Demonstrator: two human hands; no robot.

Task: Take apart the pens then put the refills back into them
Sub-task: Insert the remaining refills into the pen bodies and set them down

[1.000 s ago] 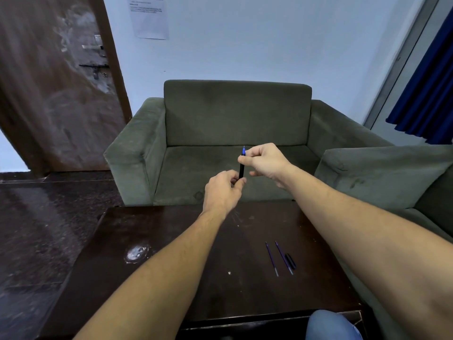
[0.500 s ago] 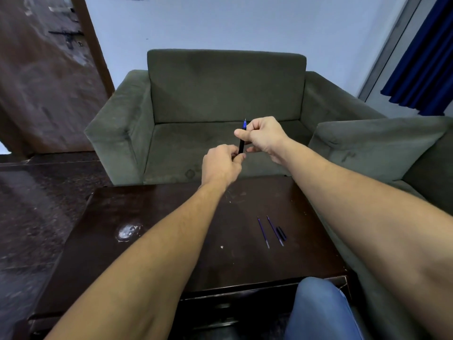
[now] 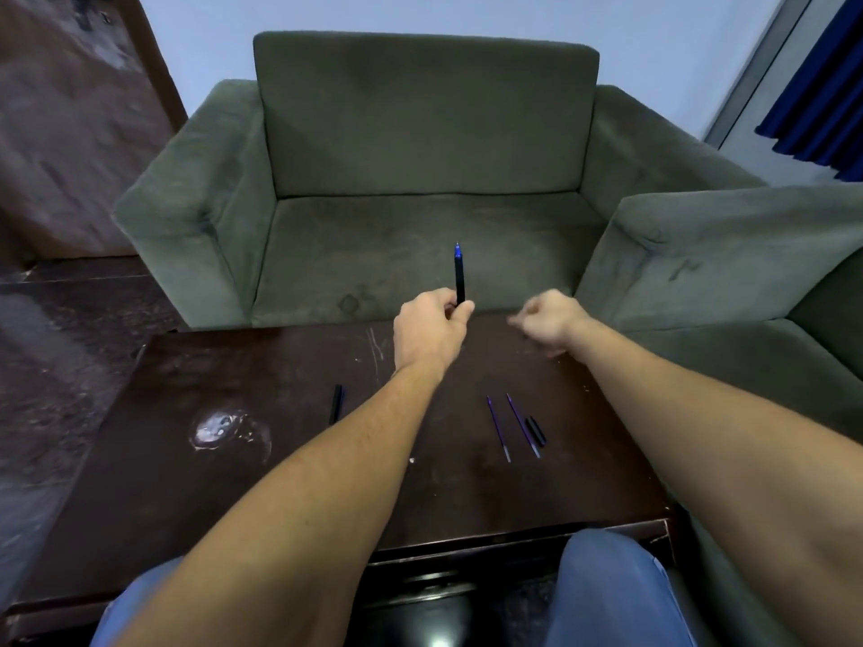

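Observation:
My left hand [image 3: 432, 331] grips the lower end of a black pen [image 3: 460, 275] and holds it upright, its blue tip pointing up, above the far edge of the dark table [image 3: 233, 506]. To the right of it, my right hand [image 3: 548, 322] hovers apart from the pen with curled fingers. It is blurred, and I cannot tell whether it holds a small part. Two thin blue refills [image 3: 498, 427] [image 3: 523, 424] lie side by side on the table's right half. A short black pen piece [image 3: 535, 431] lies next to them. Another black pen part [image 3: 336, 403] lies left of my left forearm.
A green armchair [image 3: 420, 133] stands just beyond the table, and a second one [image 3: 728, 254] is to the right. A whitish stain [image 3: 224, 431] marks the table's left side. My knees in blue jeans [image 3: 607, 586] sit at the near edge.
My right hand has let go of the pen's top and moved right and down. The left hand still holds the pen upright. The camera has tilted down, bringing a black pen part into view.

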